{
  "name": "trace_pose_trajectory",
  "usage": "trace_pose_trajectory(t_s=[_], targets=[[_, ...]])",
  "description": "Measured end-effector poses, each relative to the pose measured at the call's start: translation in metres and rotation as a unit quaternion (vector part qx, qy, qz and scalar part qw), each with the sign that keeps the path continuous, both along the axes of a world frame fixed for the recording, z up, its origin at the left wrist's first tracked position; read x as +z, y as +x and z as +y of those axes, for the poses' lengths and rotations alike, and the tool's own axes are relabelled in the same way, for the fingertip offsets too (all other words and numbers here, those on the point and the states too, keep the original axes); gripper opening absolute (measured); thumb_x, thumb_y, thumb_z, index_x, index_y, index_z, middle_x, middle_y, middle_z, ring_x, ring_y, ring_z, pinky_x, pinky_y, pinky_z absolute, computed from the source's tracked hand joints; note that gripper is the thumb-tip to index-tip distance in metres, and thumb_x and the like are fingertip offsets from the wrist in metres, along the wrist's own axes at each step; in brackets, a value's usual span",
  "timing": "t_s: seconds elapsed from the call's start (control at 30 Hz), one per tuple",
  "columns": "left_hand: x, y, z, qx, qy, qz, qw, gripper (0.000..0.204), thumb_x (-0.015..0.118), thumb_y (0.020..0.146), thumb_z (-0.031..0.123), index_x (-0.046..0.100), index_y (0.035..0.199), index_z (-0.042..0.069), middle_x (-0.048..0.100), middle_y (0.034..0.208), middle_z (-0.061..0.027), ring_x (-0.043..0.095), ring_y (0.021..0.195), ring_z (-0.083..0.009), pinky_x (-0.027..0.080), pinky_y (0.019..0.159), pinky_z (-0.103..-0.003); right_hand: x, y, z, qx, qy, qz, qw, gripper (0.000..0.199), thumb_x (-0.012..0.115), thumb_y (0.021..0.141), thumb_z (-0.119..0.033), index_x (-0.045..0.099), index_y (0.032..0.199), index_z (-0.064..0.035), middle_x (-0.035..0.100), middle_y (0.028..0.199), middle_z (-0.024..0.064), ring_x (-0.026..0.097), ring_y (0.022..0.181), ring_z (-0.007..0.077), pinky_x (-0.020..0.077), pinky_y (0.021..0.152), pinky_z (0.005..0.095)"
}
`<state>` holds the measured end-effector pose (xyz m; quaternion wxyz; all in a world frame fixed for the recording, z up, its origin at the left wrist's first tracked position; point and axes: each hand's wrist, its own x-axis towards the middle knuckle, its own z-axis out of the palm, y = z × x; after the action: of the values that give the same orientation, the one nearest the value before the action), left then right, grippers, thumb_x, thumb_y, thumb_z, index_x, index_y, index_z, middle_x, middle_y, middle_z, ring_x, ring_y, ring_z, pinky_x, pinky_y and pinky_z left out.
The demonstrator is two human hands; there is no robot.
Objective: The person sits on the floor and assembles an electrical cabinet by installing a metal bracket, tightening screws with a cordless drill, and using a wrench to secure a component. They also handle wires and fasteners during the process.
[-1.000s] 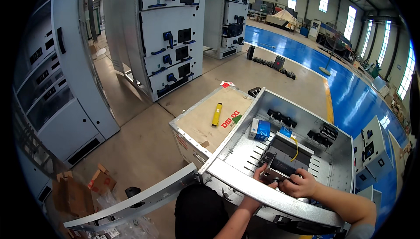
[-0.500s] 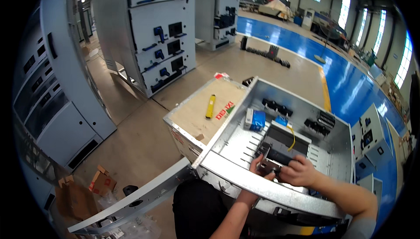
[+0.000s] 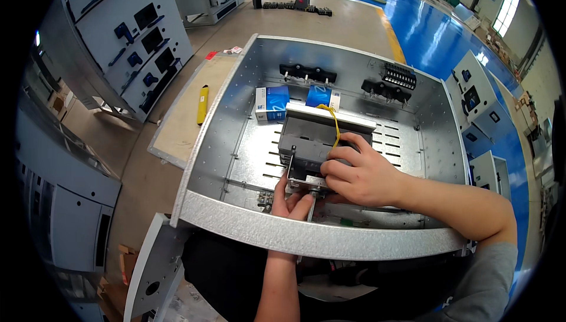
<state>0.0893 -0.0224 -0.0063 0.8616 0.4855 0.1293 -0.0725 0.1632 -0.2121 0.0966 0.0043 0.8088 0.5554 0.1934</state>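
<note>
Inside a galvanized metal drawer box point(image 3: 330, 240) sits a dark grey block-shaped device point(image 3: 306, 133), likely a circuit breaker, with a yellow wire point(image 3: 336, 126) looped over its top. A metal bracket point(image 3: 302, 180) with a short rod stands at its near side. My left hand point(image 3: 287, 203) reaches over the box's front edge and grips this bracket from below, thumb near the rod. My right hand point(image 3: 364, 172) rests against the device's near right side, its fingers curled close to the bracket. Whatever those fingertips pinch is hidden.
Two blue-and-white cartons point(image 3: 272, 103) lie behind the device. Black busbar supports point(image 3: 308, 74) and a terminal block point(image 3: 400, 76) line the back wall. Left of the box, a yellow tool point(image 3: 203, 104) lies on a wooden crate point(image 3: 177, 123). An open panel door point(image 3: 147, 269) stands at lower left.
My view has moved closer and turned down onto the box. Both hands stay at the bracket, and my right hand now lies higher against the grey device.
</note>
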Motion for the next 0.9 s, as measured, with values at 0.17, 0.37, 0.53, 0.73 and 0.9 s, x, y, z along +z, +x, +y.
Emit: trace_pose_trajectory(t_s=[0.17,0.37,0.53,0.73,0.9], targets=[[0.002,0.000,0.003,0.054,0.041,0.065,0.996,0.053,0.044,0.092,-0.002,0.034,0.144,-0.002,0.063,0.119,-0.0279,0.073,0.092,-0.0305,0.064,0.078,-0.042,-0.002,0.003,-0.002,-0.006,0.009,0.019,1.000,0.027,0.074,0.078,-0.031,0.067,0.089,-0.0074,0.057,0.097,0.0032,0.056,0.109,0.0231,0.0440,0.109,0.0526],[0.016,0.004,0.022,-0.084,0.241,0.063,0.965,0.026,0.066,0.094,0.006,0.071,0.115,-0.007,0.075,0.093,-0.0118,0.070,0.080,-0.0135,0.056,0.073,-0.027,0.001,0.002,-0.003,0.005,0.002,0.026,1.000,0.024,0.072,0.080,-0.029,0.067,0.088,-0.0073,0.055,0.096,0.0033,0.055,0.108,0.0221,0.0431,0.110,0.0538],[0.025,0.011,0.016,-0.110,0.251,0.074,0.959,0.024,0.073,0.089,0.009,0.077,0.108,-0.005,0.077,0.088,-0.0096,0.067,0.075,-0.0099,0.054,0.069,-0.027,-0.001,0.002,-0.005,0.006,-0.001,0.018,1.000,0.017,0.069,0.083,-0.024,0.065,0.086,-0.0081,0.054,0.094,0.0032,0.055,0.104,0.0216,0.0431,0.110,0.0540],[0.017,0.013,0.015,-0.083,0.303,0.049,0.948,0.022,0.076,0.086,0.009,0.079,0.103,-0.004,0.078,0.087,-0.0099,0.069,0.075,-0.0118,0.055,0.070,-0.028,-0.004,0.002,-0.007,0.006,0.012,0.000,1.000,0.013,0.067,0.084,-0.021,0.065,0.085,-0.0082,0.053,0.092,0.0029,0.055,0.102,0.0211,0.0433,0.109,0.0534],[0.021,0.015,0.016,-0.085,0.343,0.033,0.935,0.024,0.079,0.083,0.010,0.079,0.103,-0.004,0.079,0.090,-0.0120,0.072,0.078,-0.0137,0.056,0.072,-0.029,-0.007,0.003,-0.007,0.008,0.011,-0.013,1.000,0.013,0.068,0.083,-0.021,0.065,0.084,-0.0084,0.053,0.091,0.0027,0.055,0.101,0.0209,0.0433,0.109,0.0526]])
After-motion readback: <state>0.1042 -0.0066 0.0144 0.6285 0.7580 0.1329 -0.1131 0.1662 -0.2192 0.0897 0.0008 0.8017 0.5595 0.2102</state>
